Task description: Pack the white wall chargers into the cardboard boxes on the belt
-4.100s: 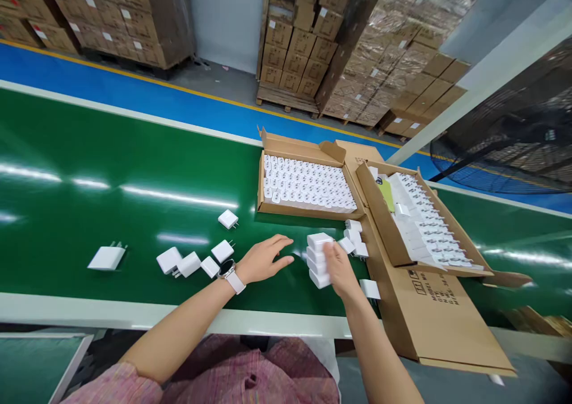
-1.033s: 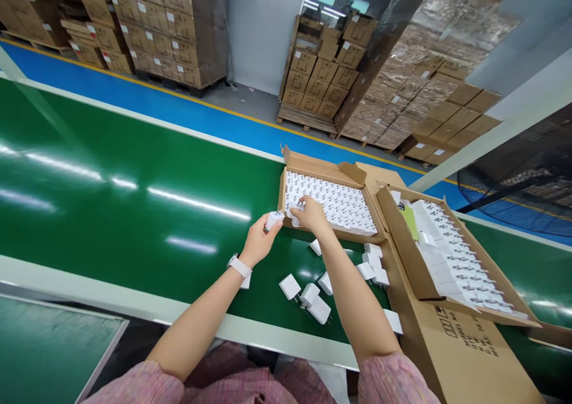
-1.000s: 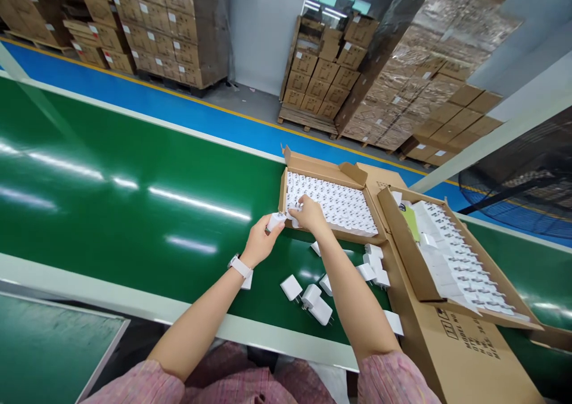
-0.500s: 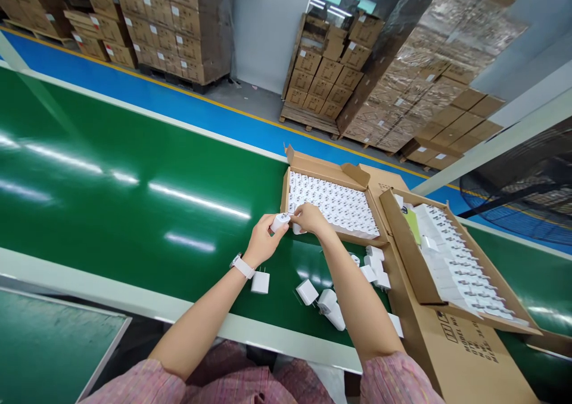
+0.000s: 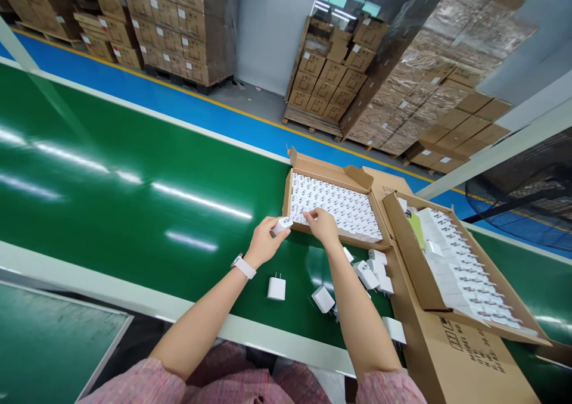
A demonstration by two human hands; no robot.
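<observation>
One white charger (image 5: 283, 225) is pinched between the thumb and fingers of the left hand (image 5: 263, 241), its prong end turned up and toward the right. A watch (image 5: 243, 266) with a pale strap circles that wrist. The right hand (image 5: 322, 226) is over the near left part of an open cardboard box (image 5: 286, 199), its thumb and index finger bent close together; whether they grip anything, I cannot tell. The box is filled with rows of white chargers (image 5: 339, 207), prong ends up, and sits on a shiny green desk (image 5: 134, 231).

Below the left hand, a loose charger (image 5: 276, 288) lies alone on the desk, prongs pointing away from the person. Another loose charger (image 5: 322, 300) lies beside the right forearm, which partly hides a further white piece next to it. Between that forearm and a flat sheet of cardboard (image 5: 451, 356) is a small cluster of chargers (image 5: 367, 275), with one more (image 5: 394, 330) nearer the person.

On the right, a second box (image 5: 413, 279) rests tilted on the cardboard, holding more rows of chargers and a yellow-green card (image 5: 416, 230). Stacked cartons (image 5: 324, 79) stand beyond a blue floor strip (image 5: 241, 116), and a dark fan (image 5: 527, 192) is at far right.
</observation>
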